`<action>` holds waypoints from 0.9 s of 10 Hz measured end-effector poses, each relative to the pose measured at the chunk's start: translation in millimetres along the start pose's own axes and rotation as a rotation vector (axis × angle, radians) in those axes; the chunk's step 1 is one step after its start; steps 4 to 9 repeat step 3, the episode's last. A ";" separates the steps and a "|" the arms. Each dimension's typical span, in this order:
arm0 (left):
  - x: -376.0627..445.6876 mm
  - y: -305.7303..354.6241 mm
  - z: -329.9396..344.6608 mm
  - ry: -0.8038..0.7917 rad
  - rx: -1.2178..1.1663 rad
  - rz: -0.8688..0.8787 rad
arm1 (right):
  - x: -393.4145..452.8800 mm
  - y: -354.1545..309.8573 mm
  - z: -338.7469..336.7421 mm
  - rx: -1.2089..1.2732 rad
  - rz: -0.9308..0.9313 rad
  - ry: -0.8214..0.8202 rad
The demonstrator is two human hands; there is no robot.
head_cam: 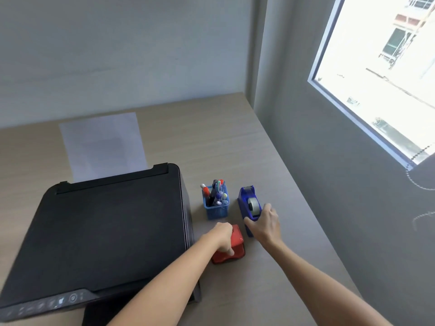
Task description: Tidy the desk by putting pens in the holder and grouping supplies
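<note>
Head view, wooden desk point(235, 142), grey wall point(117, 55), bright window point(381, 74)

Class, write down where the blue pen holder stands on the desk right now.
In the head view, the blue pen holder stands right of the black printer, left of the blue tape dispenser, just beyond the red stapler.
</note>
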State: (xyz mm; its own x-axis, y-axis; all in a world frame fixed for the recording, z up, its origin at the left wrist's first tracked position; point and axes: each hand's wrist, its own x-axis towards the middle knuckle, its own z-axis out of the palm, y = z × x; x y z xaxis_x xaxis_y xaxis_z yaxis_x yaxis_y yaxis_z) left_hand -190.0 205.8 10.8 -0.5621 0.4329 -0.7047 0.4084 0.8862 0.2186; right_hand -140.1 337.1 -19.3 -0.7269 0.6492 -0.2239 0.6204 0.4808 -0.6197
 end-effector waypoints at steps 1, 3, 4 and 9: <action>-6.9 2.5 5.3 0.037 0.032 -0.026 | 0.7 1.0 -3.9 -0.043 -0.010 -0.023; -75.9 16.1 17.4 0.317 -0.061 0.135 | -26.0 -6.7 -22.8 -0.030 -0.008 -0.080; -75.9 16.1 17.4 0.317 -0.061 0.135 | -26.0 -6.7 -22.8 -0.030 -0.008 -0.080; -75.9 16.1 17.4 0.317 -0.061 0.135 | -26.0 -6.7 -22.8 -0.030 -0.008 -0.080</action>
